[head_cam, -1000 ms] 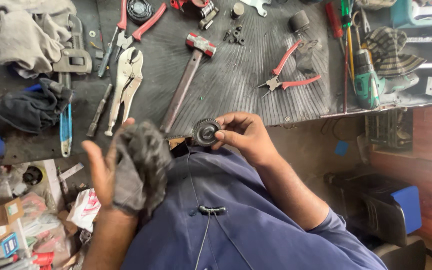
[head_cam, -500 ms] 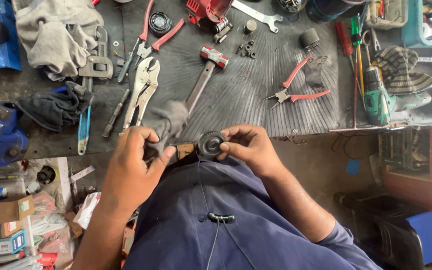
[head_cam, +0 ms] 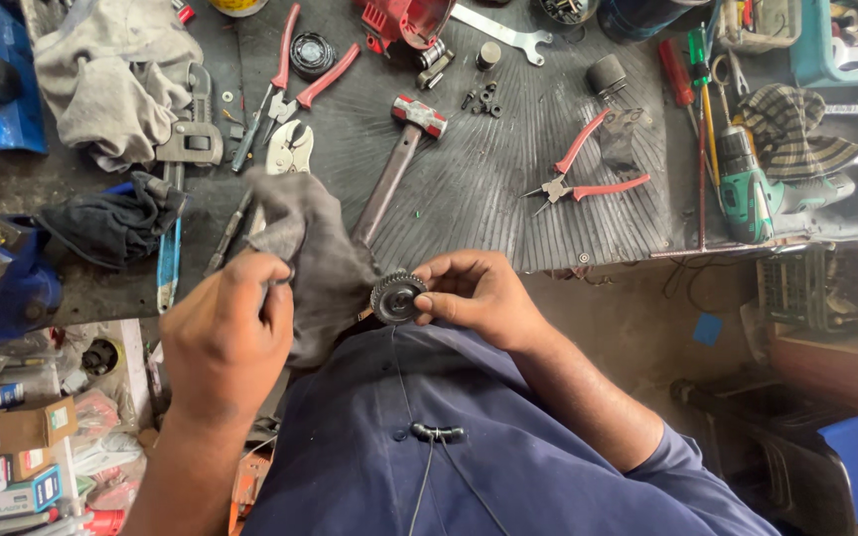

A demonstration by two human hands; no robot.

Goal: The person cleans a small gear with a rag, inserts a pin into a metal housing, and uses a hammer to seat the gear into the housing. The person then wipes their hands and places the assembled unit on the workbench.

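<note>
Right hand (head_cam: 479, 298) pinches a small toothed gear (head_cam: 397, 296); left hand (head_cam: 230, 333) grips a grey rag (head_cam: 315, 248) beside it.

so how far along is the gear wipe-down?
Done: nothing clearly finished; the gear looks dark and greasy. In hand: right hand pinches the gear, left hand grips a grey rag beside it. Left: wiping; hammer and pliers lie untouched.
</note>
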